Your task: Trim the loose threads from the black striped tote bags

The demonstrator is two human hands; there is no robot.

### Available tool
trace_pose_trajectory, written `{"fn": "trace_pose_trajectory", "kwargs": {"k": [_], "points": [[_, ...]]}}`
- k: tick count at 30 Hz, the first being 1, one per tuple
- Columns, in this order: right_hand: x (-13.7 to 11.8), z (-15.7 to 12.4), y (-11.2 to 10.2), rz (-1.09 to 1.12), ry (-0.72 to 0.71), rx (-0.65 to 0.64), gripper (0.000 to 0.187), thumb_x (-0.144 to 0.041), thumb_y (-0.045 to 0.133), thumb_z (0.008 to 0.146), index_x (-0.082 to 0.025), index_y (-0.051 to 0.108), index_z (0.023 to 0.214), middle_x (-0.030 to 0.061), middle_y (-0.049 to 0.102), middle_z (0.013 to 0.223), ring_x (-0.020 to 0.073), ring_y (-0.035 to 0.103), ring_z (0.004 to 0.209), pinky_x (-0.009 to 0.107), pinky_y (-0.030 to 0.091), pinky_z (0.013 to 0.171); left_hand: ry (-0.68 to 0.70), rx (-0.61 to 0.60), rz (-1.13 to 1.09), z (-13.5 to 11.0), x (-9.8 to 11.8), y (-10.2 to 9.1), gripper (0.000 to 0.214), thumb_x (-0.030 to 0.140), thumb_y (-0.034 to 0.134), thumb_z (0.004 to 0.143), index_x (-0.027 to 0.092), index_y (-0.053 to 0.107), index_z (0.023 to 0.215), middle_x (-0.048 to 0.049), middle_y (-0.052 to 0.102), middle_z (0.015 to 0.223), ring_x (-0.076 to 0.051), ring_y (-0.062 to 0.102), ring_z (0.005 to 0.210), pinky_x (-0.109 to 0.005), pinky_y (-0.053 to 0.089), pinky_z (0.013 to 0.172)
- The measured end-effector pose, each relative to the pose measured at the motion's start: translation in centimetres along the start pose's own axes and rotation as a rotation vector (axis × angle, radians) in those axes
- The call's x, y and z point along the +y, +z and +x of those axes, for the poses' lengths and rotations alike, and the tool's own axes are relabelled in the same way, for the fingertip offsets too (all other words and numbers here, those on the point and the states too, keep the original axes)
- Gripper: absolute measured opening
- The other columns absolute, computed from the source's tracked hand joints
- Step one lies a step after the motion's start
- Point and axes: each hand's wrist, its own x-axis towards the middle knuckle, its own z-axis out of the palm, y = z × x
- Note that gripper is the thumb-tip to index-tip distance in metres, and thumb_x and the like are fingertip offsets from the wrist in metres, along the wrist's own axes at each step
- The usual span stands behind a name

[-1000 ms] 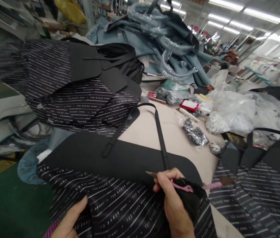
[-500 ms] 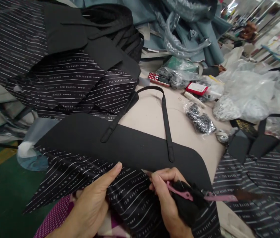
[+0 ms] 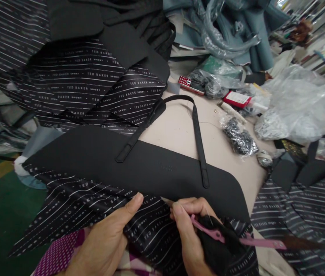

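A black bag piece lies in front of me, with a smooth black panel (image 3: 93, 153), a looped strap handle (image 3: 199, 134) and black fabric printed with white lettering and stripes (image 3: 156, 226). My left hand (image 3: 107, 230) grips this printed fabric just below the panel's lower edge, thumb on top and fingers largely hidden. My right hand (image 3: 191, 226) pinches a small pointed blade (image 3: 166, 201), its tip at the seam between panel and fabric. Pink strips (image 3: 208, 230) and a dark bundle (image 3: 216, 249) show at this hand; whether they belong to the blade I cannot tell.
Stacked printed bag pieces (image 3: 78, 80) rise at the back left, more (image 3: 300, 207) lie right. Behind the handle are a red-keyed phone (image 3: 191, 85), a red-and-white packet (image 3: 237, 99), a bag of black bits (image 3: 238, 138), clear plastic bags (image 3: 294, 99) and blue-grey material (image 3: 261, 53).
The view has shifted slightly, and the bag piece's left end reaches further left and lower. Both hands keep nearly the same positions, the blade tip still at the seam.
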Motion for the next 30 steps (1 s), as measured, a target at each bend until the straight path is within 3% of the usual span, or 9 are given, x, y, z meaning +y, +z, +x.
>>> {"fn": "trace_pose_trajectory", "kwargs": {"k": [5, 12, 24, 30], "points": [[0.03, 0.06, 0.07, -0.016, -0.008, 0.008, 0.03, -0.036, 0.067, 0.106, -0.026, 0.064, 0.078, -0.0077, 0.068, 0.078, 0.0126, 0.067, 0.073, 0.028, 0.046, 0.072, 0.013, 0.049, -0.075, 0.06, 0.0, 0.19, 0.058, 0.018, 0.1, 0.067, 0.018, 0.082, 0.122, -0.0056, 0.085, 0.124, -0.035, 0.069, 0.134, -0.041, 0.053, 0.119], [-0.12, -0.03, -0.09, -0.053, -0.042, -0.007, 0.029, -0.034, 0.067, 0.106, -0.026, 0.064, 0.079, -0.009, 0.069, 0.078, 0.0108, 0.066, 0.07, 0.027, 0.046, 0.071, 0.024, 0.02, -0.031, 0.32, -0.07, -0.23, 0.076, 0.027, 0.111, 0.041, 0.02, 0.086, 0.113, -0.0062, 0.084, 0.125, -0.04, 0.065, 0.138, -0.046, 0.053, 0.119], [0.15, 0.0, 0.25, -0.036, -0.082, 0.011, 0.027, -0.031, 0.068, 0.106, -0.026, 0.065, 0.079, -0.009, 0.069, 0.078, 0.0105, 0.065, 0.07, 0.026, 0.046, 0.07, 0.064, -0.033, 0.047, 0.28, 0.11, -0.19, 0.045, 0.034, 0.108, 0.049, 0.026, 0.088, 0.088, -0.0039, 0.087, 0.113, -0.041, 0.067, 0.136, -0.048, 0.059, 0.114], [0.23, -0.11, 0.35, -0.105, -0.101, -0.007, 0.025, -0.032, 0.069, 0.106, -0.027, 0.066, 0.081, -0.0093, 0.071, 0.081, 0.0096, 0.065, 0.068, 0.026, 0.046, 0.072, 0.056, -0.023, 0.076, 0.11, -0.06, 0.14, 0.053, 0.031, 0.107, 0.046, 0.028, 0.086, 0.094, -0.0008, 0.086, 0.115, -0.04, 0.064, 0.141, -0.048, 0.055, 0.119]]}}
